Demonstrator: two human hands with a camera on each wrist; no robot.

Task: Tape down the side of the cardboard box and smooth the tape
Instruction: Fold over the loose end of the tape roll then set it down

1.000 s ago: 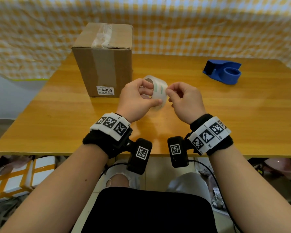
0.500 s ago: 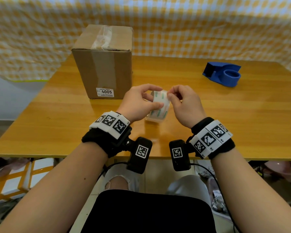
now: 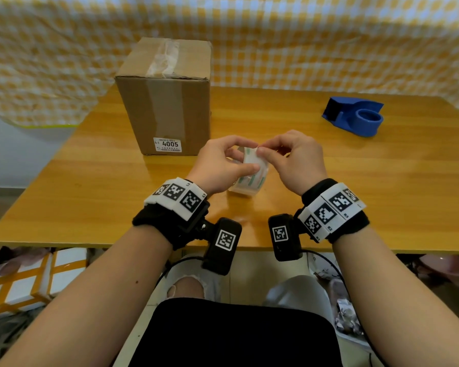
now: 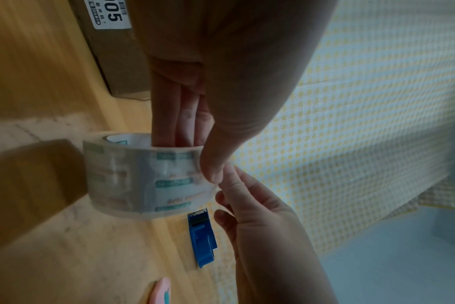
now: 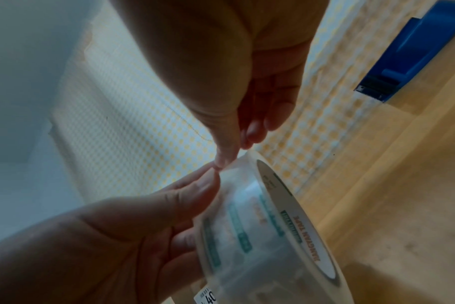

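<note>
A brown cardboard box point(image 3: 167, 102) with a 4005 label and clear tape across its top stands at the table's back left. In front of it I hold a clear tape roll point(image 3: 252, 178) just above the table. My left hand point(image 3: 240, 165) grips the roll, fingers point(image 4: 179, 119) pushed into the core and thumb on the outer face. My right hand point(image 3: 261, 151) meets it from the right, its thumb and forefinger pinching at the roll's outer layer point(image 5: 247, 164) near the upper rim. Whether a tape end has lifted is not visible.
A blue tape dispenser point(image 3: 354, 116) sits at the back right of the wooden table point(image 3: 382, 186). A yellow checked cloth point(image 3: 302, 35) hangs behind. A pink object point(image 4: 162, 292) lies near the table's front edge. Boxes and clutter sit on the floor below.
Both hands have come down and toward me with the roll. The roll has turned from face-on to edge-on, and the right fingertips now pinch at its rim.
</note>
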